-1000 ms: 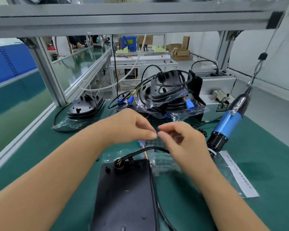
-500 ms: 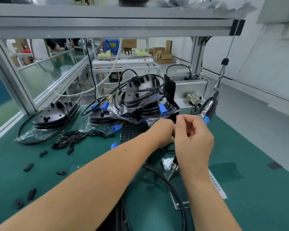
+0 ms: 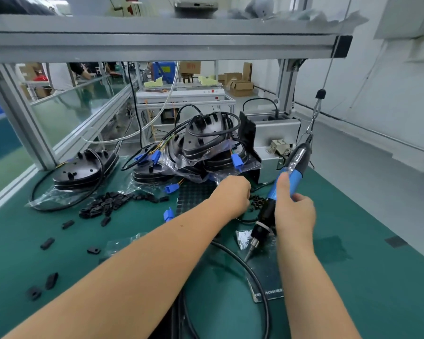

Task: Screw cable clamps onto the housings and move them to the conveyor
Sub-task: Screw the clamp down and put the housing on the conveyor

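The right hand (image 3: 294, 211) is gripping the screwdriver (image 3: 278, 192), its fingers wrapping the blue-and-black body and the thumb lying up along the blue part, while the tool is hanging on a cord (image 3: 313, 123) and tilting with its bit pointing down at the green desk (image 3: 377, 277). The left hand (image 3: 233, 195) is reaching across just left of the tool, its fingers curling down over a small heap of black screws (image 3: 257, 203); whether they are pinching one cannot be told. Black housings (image 3: 206, 143) with cables and blue plugs (image 3: 236, 160) are sitting stacked in clear bags at the back of the desk, with another stack (image 3: 81, 170) lying further left. Black clamps (image 3: 108, 204) are lying in a loose pile in front of the stacks, a few more scattering toward the near left. A thick black cable (image 3: 252, 272) is curving under the forearms, and a grey box (image 3: 274, 135) is standing behind the tool.
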{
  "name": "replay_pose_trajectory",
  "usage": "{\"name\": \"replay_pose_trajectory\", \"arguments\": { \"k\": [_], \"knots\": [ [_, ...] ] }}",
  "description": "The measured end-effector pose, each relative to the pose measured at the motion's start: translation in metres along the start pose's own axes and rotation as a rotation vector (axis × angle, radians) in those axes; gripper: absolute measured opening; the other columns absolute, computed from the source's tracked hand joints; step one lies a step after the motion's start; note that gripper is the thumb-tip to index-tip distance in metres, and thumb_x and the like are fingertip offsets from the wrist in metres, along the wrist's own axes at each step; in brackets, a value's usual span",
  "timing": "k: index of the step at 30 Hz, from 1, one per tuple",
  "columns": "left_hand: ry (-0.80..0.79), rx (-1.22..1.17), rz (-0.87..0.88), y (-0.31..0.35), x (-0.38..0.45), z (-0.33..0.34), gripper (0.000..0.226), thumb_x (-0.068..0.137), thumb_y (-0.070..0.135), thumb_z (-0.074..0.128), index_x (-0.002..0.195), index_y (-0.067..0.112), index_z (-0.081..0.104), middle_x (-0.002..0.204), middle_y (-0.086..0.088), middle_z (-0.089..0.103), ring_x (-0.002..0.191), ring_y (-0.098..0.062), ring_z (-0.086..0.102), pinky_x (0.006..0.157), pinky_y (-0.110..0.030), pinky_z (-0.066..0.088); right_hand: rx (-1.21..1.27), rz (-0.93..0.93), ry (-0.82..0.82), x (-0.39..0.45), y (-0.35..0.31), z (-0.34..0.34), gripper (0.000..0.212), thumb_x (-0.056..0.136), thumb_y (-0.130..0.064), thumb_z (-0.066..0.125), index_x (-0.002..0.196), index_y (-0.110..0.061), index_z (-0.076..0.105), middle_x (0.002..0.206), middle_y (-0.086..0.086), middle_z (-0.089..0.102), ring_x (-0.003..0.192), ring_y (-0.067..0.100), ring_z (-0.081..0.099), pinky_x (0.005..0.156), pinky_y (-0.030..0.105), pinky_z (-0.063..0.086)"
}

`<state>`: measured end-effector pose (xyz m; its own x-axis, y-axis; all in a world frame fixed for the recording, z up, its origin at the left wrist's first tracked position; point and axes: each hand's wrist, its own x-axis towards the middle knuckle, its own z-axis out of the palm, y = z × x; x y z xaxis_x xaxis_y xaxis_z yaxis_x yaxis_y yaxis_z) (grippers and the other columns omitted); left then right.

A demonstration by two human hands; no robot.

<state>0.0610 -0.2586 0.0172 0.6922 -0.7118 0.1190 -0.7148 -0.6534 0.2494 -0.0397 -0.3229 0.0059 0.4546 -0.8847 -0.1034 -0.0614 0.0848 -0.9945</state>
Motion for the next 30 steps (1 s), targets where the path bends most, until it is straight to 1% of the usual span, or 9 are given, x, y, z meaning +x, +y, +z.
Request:
{"name": "replay_pose_trajectory", "arguments": {
  "k": [2, 4, 6, 8, 13, 16, 21, 25, 30],
  "knots": [
    [0.051, -0.079, -0.021, 0.0, -0.003, -0.008, 0.015, 0.085, 0.011, 0.06, 0.092, 0.009, 0.073, 0.099, -0.008, 0.071, 0.097, -0.022, 0.063, 0.084, -0.03, 0.051, 0.152, 0.061, -0.157, -0.003, 0.001, 0.005, 0.043, 0.084, -0.052, 0.065, 0.086, -0.01, 0.055, 0.067, 0.004, 0.057, 0.055, 0.018, 0.055, 0.056, 0.034, 0.049],
    [0.077, -0.201, -0.057, -0.002, -0.011, -0.019, 0.013, 0.081, 0.011, 0.062, 0.084, 0.013, 0.074, 0.09, -0.004, 0.075, 0.084, -0.014, 0.065, 0.073, -0.019, 0.05, 0.347, 0.113, -0.254, -0.007, 0.001, 0.008, 0.029, 0.088, -0.035, 0.067, 0.086, -0.009, 0.055, 0.062, 0.007, 0.057, 0.05, 0.017, 0.056, 0.051, 0.031, 0.054],
    [0.067, -0.401, -0.088, -0.007, -0.025, -0.032, 0.011, 0.08, 0.01, 0.064, 0.077, 0.016, 0.072, 0.074, -0.004, 0.075, 0.067, -0.011, 0.066, 0.06, -0.014, 0.049, 0.442, 0.106, -0.274, -0.008, 0.0, 0.01, 0.025, 0.09, -0.03, 0.066, 0.086, -0.009, 0.053, 0.063, 0.006, 0.056, 0.049, 0.014, 0.055, 0.048, 0.027, 0.053],
    [0.052, -0.615, -0.1, -0.018, -0.046, -0.046, 0.01, 0.082, 0.009, 0.067, 0.079, 0.017, 0.071, 0.067, -0.003, 0.073, 0.06, -0.008, 0.065, 0.059, -0.02, 0.052, 0.505, 0.051, -0.263, -0.01, -0.005, 0.011, 0.023, 0.092, -0.03, 0.063, 0.088, -0.011, 0.052, 0.066, 0.005, 0.056, 0.051, 0.013, 0.054, 0.047, 0.025, 0.051],
    [0.134, -0.957, -0.115, -0.05, -0.106, -0.073, 0.009, 0.085, 0.006, 0.069, 0.086, 0.015, 0.069, 0.073, -0.003, 0.073, 0.067, -0.006, 0.069, 0.057, -0.014, 0.049, 0.747, -0.071, -0.254, -0.021, -0.033, 0.013, 0.022, 0.095, -0.032, 0.059, 0.1, -0.012, 0.049, 0.07, 0.001, 0.057, 0.057, 0.012, 0.055, 0.056, 0.027, 0.05],
    [0.198, -1.017, -0.126, -0.061, -0.135, -0.081, 0.013, 0.086, 0.003, 0.066, 0.086, 0.016, 0.068, 0.085, -0.006, 0.075, 0.071, -0.009, 0.07, 0.059, -0.017, 0.051, 0.883, -0.12, -0.319, -0.037, -0.055, 0.017, 0.026, 0.095, -0.033, 0.058, 0.102, -0.011, 0.046, 0.07, 0.001, 0.057, 0.061, 0.014, 0.055, 0.06, 0.028, 0.049],
    [0.244, -1.015, -0.152, -0.071, -0.173, -0.083, 0.013, 0.085, 0.004, 0.068, 0.086, 0.017, 0.068, 0.085, -0.007, 0.074, 0.071, -0.008, 0.07, 0.061, -0.015, 0.051, 1.067, -0.084, -0.457, -0.074, -0.078, 0.033, 0.029, 0.093, -0.036, 0.059, 0.1, -0.011, 0.046, 0.065, 0.0, 0.059, 0.057, 0.012, 0.054, 0.06, 0.027, 0.049],
    [0.261, -1.063, -0.152, -0.075, -0.194, -0.08, 0.015, 0.083, 0.002, 0.069, 0.083, 0.017, 0.069, 0.072, 0.0, 0.071, 0.066, -0.006, 0.067, 0.06, -0.011, 0.047, 1.048, -0.083, -0.525, -0.1, -0.074, 0.046, 0.031, 0.092, -0.038, 0.058, 0.1, -0.01, 0.047, 0.072, 0.001, 0.058, 0.059, 0.011, 0.055, 0.058, 0.026, 0.048],
    [0.29, -1.107, -0.143, -0.081, -0.205, -0.08, 0.017, 0.082, -0.001, 0.069, 0.083, 0.015, 0.068, 0.07, 0.0, 0.071, 0.064, -0.006, 0.066, 0.057, -0.01, 0.046, 0.969, -0.126, -0.541, -0.119, -0.067, 0.056, 0.029, 0.094, -0.039, 0.055, 0.103, -0.011, 0.048, 0.071, -0.001, 0.058, 0.06, 0.011, 0.055, 0.058, 0.027, 0.048]
  ]
}}
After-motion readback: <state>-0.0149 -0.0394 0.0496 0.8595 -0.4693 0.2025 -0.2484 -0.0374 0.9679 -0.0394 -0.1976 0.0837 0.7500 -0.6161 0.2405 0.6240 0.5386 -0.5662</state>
